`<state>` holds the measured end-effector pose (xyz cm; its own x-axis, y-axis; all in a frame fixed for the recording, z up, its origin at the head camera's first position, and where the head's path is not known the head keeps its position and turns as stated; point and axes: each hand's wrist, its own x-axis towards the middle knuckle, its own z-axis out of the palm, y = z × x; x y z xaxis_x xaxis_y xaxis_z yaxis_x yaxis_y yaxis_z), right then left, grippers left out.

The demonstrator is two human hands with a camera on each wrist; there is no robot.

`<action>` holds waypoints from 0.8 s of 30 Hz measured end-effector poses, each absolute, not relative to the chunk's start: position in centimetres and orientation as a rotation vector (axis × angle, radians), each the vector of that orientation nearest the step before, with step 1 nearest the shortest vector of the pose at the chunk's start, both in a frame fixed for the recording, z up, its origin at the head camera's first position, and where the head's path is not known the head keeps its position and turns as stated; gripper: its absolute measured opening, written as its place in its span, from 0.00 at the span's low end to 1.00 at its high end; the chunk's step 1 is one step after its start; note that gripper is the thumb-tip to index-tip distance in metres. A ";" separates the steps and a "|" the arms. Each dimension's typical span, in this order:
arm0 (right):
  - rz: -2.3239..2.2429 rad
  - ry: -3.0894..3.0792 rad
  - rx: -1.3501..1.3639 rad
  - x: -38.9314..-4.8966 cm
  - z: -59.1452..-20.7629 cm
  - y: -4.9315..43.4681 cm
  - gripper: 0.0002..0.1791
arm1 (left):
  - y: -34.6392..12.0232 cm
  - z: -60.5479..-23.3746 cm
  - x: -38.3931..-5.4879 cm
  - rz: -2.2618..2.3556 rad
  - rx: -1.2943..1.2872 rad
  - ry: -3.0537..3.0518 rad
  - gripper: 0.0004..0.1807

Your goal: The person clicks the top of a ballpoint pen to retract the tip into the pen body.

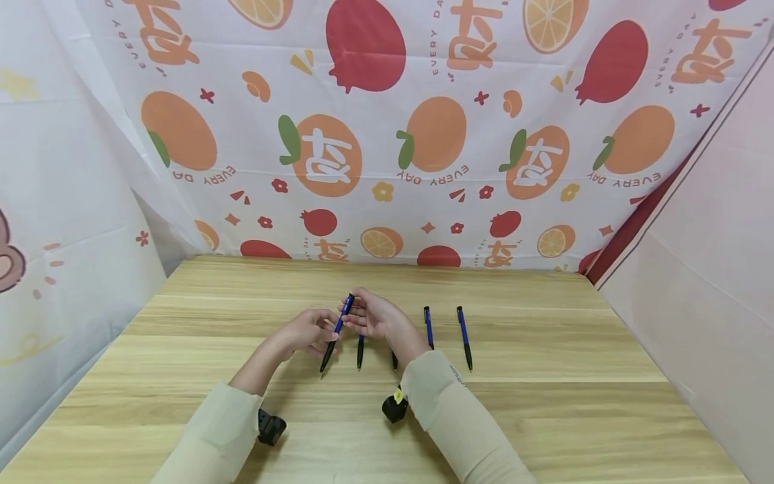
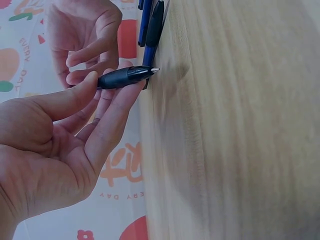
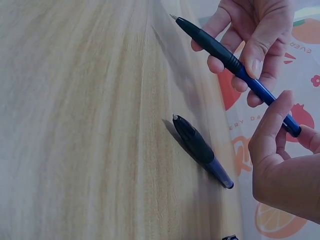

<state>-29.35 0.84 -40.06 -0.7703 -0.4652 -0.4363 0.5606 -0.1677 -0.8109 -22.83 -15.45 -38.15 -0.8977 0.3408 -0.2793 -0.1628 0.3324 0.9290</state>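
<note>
My left hand (image 1: 308,333) pinches a blue-and-black ballpoint pen (image 1: 339,325) between thumb and fingers, near where the blue barrel meets the black grip; my right hand (image 1: 376,317) grasps the same pen at its upper end; I hold it tilted above the wooden tabletop (image 1: 544,410), its metal nib showing at the lower end; beneath and beside my right hand lie the second pen (image 1: 361,351) and the third pen (image 1: 395,361), both partly hidden; farther right lie the fourth pen (image 1: 429,328), its lower end covered by my arm, and the fifth pen (image 1: 465,338), nib towards me.
</note>
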 end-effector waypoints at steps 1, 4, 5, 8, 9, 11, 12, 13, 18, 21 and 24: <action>-1.988 1.437 0.113 -29.3 -40.1 0.8 0.22 | -15.5 -38.2 -22.8 1.592 0.153 2.177 0.15; -1.987 1.430 0.119 -29.3 -40.1 0.8 0.23 | -15.5 -38.2 -22.9 1.592 0.149 2.176 0.16; -1.988 1.426 0.121 -29.3 -40.0 0.8 0.24 | -15.5 -38.2 -22.9 1.594 0.150 2.175 0.16; -1.991 1.419 0.128 -29.3 -40.0 0.8 0.26 | -15.5 -38.3 -22.9 1.600 0.147 2.168 0.16; -1.990 1.414 0.132 -29.3 -39.9 0.8 0.26 | -15.5 -38.3 -22.9 1.600 0.147 2.166 0.16; -1.991 1.409 0.142 -29.3 -39.9 0.8 0.24 | -15.5 -38.3 -22.9 1.597 0.148 2.165 0.16; -1.990 1.408 0.145 -29.3 -39.8 0.8 0.22 | -15.6 -38.3 -22.9 1.595 0.150 2.164 0.15; -1.990 1.407 0.148 -29.3 -39.8 0.8 0.21 | -15.6 -38.3 -22.9 1.595 0.151 2.162 0.15; -1.990 1.401 0.145 -29.2 -39.8 0.8 0.21 | -15.7 -38.4 -22.9 1.603 0.162 2.154 0.16; -1.982 1.398 0.141 -29.2 -39.8 0.8 0.26 | -15.8 -38.5 -23.0 1.614 0.173 2.145 0.16; -1.979 1.403 0.144 -29.4 -39.9 0.7 0.29 | -15.8 -38.6 -23.1 1.622 0.178 2.135 0.17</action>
